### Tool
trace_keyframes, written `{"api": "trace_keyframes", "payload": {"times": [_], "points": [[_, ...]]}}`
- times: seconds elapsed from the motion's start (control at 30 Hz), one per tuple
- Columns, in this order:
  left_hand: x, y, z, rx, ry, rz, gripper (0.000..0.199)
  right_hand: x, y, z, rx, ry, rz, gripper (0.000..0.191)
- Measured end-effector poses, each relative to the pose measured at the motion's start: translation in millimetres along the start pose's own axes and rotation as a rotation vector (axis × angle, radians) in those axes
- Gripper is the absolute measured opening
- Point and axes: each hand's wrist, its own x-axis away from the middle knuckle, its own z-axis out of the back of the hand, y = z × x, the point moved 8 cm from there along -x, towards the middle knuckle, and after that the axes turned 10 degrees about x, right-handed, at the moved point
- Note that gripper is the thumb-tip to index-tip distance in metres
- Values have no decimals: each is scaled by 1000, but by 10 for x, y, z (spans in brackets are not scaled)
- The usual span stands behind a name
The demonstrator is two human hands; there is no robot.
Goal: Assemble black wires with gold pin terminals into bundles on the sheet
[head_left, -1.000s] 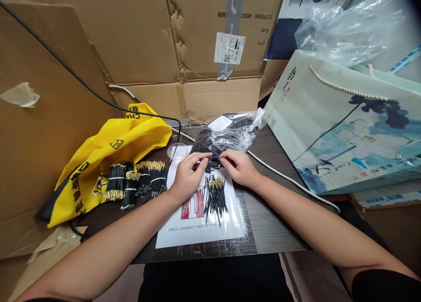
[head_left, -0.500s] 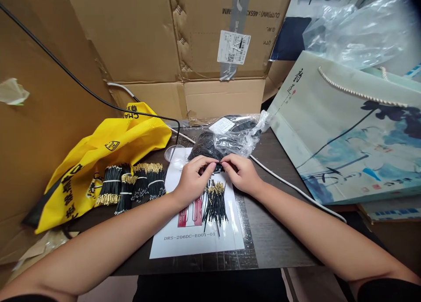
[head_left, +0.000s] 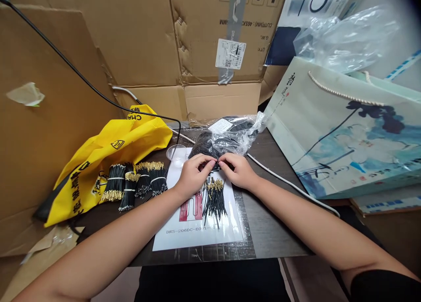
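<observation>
My left hand and my right hand meet over the top of a printed white sheet. Thumb and forefinger are pinched together on each, tips nearly touching. Something small and dark lies between them, too small to make out. Just below, a loose pile of short black wires with gold ends rests on the sheet. Right behind the fingers sits a clear plastic bag holding a mass of black wires.
Banded bundles of black wires with gold tips lie left of the sheet, by a yellow bag. A small clear dish is near my left hand. A white cable crosses the table; a paper gift bag stands right. Cardboard walls the back.
The camera view has shifted slightly. Both hands stay at the same spot, still pinched together, with only small finger movement. The wire pile and bundles look unchanged.
</observation>
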Motion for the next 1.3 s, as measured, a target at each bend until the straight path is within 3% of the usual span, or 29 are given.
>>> {"api": "trace_keyframes", "payload": {"times": [0.2,0.47,0.63,0.9,1.13,1.3], "points": [[15,3,4,31,12,-35,20,-1,-90,33,31,19,53,15],[25,-4,54,-15,89,-58,22,-55,29,5,-56,-16,-190,15],[36,2,70,-11,111,-71,22,-53,52,29,-29,-41,-236,12],[27,-63,88,88,141,1,31,35,98,9,186,-81,-134,10],[-96,71,38,61,21,30,39,119,84,-59,274,-110,-69,16],[-30,120,-9,-87,-89,-67,38,113,80,-96,324,-105,-50,16]]}}
